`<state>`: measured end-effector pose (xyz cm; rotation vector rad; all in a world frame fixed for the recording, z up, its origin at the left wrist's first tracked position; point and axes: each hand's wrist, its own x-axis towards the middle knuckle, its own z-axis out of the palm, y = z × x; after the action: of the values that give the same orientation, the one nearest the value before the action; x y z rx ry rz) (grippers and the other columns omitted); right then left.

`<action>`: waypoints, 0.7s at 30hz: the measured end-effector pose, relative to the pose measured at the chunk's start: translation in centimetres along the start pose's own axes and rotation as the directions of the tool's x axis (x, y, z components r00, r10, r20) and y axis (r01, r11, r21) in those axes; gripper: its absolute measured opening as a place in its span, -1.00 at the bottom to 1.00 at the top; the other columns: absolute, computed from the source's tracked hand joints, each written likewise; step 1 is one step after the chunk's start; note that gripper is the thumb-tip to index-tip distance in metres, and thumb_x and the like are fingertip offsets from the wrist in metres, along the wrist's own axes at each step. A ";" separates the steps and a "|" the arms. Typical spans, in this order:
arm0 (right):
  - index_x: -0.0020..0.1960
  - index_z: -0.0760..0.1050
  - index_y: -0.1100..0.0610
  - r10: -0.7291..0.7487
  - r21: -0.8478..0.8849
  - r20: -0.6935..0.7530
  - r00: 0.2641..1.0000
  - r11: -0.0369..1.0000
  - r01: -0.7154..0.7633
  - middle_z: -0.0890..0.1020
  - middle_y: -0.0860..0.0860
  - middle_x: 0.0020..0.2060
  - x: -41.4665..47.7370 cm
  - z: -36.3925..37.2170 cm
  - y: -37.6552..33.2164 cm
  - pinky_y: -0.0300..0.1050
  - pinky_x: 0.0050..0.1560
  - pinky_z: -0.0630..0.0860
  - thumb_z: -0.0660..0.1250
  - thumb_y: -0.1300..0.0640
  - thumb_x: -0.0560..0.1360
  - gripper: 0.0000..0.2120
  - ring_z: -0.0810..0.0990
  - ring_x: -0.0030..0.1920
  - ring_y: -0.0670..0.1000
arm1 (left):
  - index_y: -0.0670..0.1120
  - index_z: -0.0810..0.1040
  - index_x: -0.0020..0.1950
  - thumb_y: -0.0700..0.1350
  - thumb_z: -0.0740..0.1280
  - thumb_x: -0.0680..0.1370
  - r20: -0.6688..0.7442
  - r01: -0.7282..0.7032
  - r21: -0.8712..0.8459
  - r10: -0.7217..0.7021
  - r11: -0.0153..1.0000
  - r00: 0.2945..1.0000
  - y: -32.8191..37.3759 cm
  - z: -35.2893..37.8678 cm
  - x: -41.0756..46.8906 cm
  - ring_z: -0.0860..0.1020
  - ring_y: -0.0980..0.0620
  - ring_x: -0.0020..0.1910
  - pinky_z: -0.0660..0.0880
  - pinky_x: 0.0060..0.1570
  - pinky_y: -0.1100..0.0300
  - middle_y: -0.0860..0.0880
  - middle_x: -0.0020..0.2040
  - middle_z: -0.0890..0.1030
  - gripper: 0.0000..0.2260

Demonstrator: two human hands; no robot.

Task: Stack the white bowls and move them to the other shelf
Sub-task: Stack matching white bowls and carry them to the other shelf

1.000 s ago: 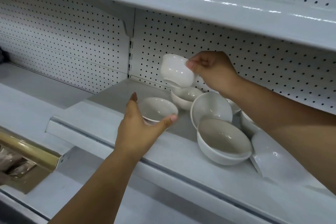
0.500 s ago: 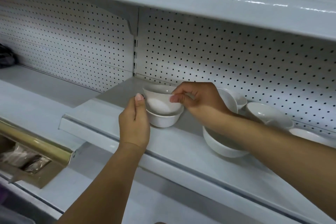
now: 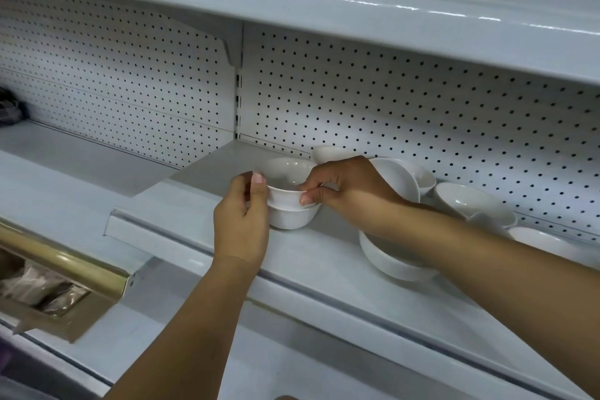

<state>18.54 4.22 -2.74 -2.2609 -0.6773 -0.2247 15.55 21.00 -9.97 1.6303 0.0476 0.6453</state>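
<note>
Two small white bowls sit nested as a stack (image 3: pixel 287 201) on the white shelf (image 3: pixel 227 239). My left hand (image 3: pixel 242 221) grips the stack's left side, thumb at the top bowl's rim. My right hand (image 3: pixel 341 187) pinches the top bowl's right rim. Behind my right hand a tilted white bowl (image 3: pixel 394 177) leans. A larger white bowl (image 3: pixel 389 261) stands under my right forearm, partly hidden. More white bowls (image 3: pixel 470 201) lie to the right along the pegboard.
An upper shelf (image 3: pixel 324 10) overhangs closely. The pegboard back wall (image 3: pixel 389 101) is just behind the bowls. To the left lies a lower white shelf (image 3: pixel 65 156). A gold rail (image 3: pixel 65 261) and a bin of packets sit at lower left.
My right hand brought a raised bowl down into the bowl held by my left hand. The top bowl now sits level in the lower one, with both hands on the stack.
</note>
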 end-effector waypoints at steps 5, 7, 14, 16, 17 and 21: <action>-0.10 0.71 0.23 -0.007 -0.099 0.081 0.997 0.995 0.016 0.75 0.10 -0.12 -0.8 0.5 0.2 0.00 0.12 0.52 0.56 0.21 0.46 -0.91 0.68 0.03 0.15 | 0.00 0.52 0.03 0.08 0.17 0.71 0.019 -0.008 0.000 0.008 1.000 1.000 0.2 -0.2 -0.2 0.45 0.33 -0.30 0.37 -0.27 0.47 0.08 -0.24 0.51 -0.78; -0.04 0.72 0.21 0.017 -0.062 0.069 0.997 0.998 -0.012 0.76 0.06 -0.09 -1.0 0.3 0.0 -0.14 0.07 0.52 0.56 0.22 0.46 -0.90 0.68 -0.01 0.06 | 0.00 0.52 0.00 0.09 0.17 0.70 0.015 0.001 -0.014 -0.001 1.000 1.000 0.2 -0.2 -0.2 0.44 0.32 -0.32 0.35 -0.30 0.47 0.09 -0.27 0.49 -0.77; 0.48 0.42 0.04 0.139 -0.144 -0.172 0.975 0.976 -0.164 0.50 -0.06 0.37 -3.4 1.1 -2.1 -0.31 0.27 0.33 0.54 -0.03 0.47 -0.37 0.46 0.32 -0.05 | -0.02 0.53 0.02 0.11 0.18 0.70 0.008 0.011 -0.009 -0.011 1.000 1.000 0.0 -0.2 -0.1 0.47 0.38 -0.27 0.35 -0.28 0.50 0.12 -0.21 0.54 -0.74; 0.48 0.39 0.07 0.199 -0.069 -0.241 0.950 0.973 -0.221 0.53 -0.02 0.35 -4.4 2.5 -2.1 -0.22 0.30 0.38 0.45 -0.06 0.55 -0.43 0.49 0.32 -0.01 | -0.02 0.54 -0.01 0.10 0.19 0.69 0.005 0.017 -0.013 -0.017 1.000 1.000 -0.1 -0.3 0.0 0.47 0.37 -0.27 0.34 -0.28 0.51 0.12 -0.21 0.54 -0.74; 0.47 0.39 0.08 0.228 -0.022 -0.264 0.937 0.970 -0.242 0.56 0.00 0.33 -4.8 3.2 -2.1 -0.18 0.30 0.40 0.41 -0.05 0.59 -0.48 0.52 0.32 0.01 | -0.02 0.53 -0.04 0.11 0.20 0.69 0.005 0.024 -0.014 -0.024 1.000 1.000 -0.1 -0.3 0.0 0.48 0.34 -0.27 0.34 -0.29 0.50 0.12 -0.22 0.54 -0.74; 0.34 0.42 0.05 0.350 0.173 -0.256 0.901 0.934 -0.313 0.61 -0.01 0.28 -5.2 6.0 -0.4 0.02 0.38 0.45 0.27 -0.16 0.60 -0.58 0.56 0.33 0.03 | -0.04 0.52 -0.12 0.13 0.22 0.68 0.009 0.049 -0.009 -0.049 0.999 0.999 -0.1 -0.6 -0.1 0.48 0.18 -0.23 0.34 -0.31 0.49 0.04 -0.22 0.57 -0.69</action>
<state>13.65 6.65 -8.58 -2.1234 -0.1442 -0.3192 15.26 21.56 -10.06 1.6176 0.0782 0.6002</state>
